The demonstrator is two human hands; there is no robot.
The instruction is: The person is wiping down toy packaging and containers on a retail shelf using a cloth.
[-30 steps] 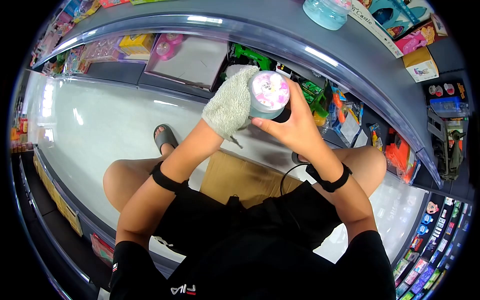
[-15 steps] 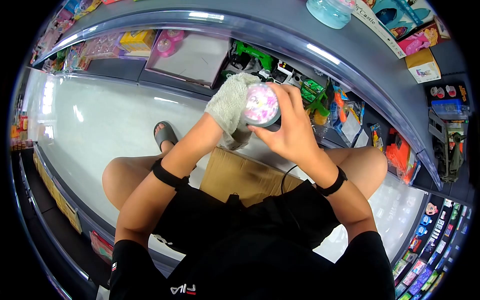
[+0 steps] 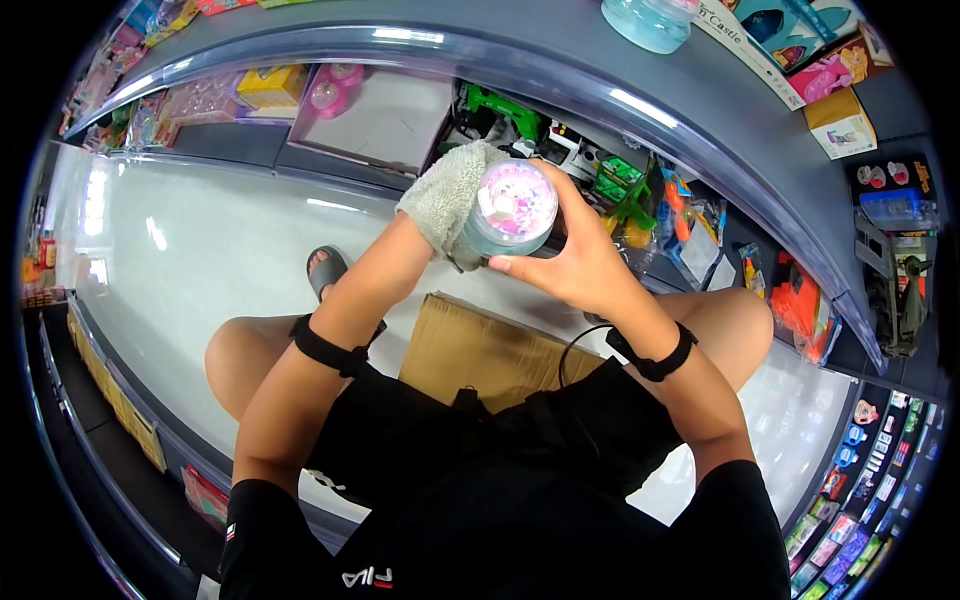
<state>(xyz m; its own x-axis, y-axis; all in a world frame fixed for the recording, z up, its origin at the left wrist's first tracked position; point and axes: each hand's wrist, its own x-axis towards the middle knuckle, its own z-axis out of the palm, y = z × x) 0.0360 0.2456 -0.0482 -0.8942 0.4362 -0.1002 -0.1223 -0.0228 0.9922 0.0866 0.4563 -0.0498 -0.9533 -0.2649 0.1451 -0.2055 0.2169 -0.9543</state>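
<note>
A clear round jar with a lid full of pink, white and purple bits is held up in front of me, its top tilted towards the camera. My right hand grips it from the right, thumb at the near side and fingers curved round the far side. On the other side a grey-white terry cloth covers my left hand and presses against the jar. The left fingers are hidden under the cloth.
A shelf edge curves in front, with a similar blue jar on top. Below it are an open tray and green toys. Flattened cardboard lies on the floor between my legs. More shelves stand on both sides.
The jar has shifted slightly left and turned, so more of its top and clear side show. The cloth-covered left hand has moved a little left, and the cloth hangs less below it.
</note>
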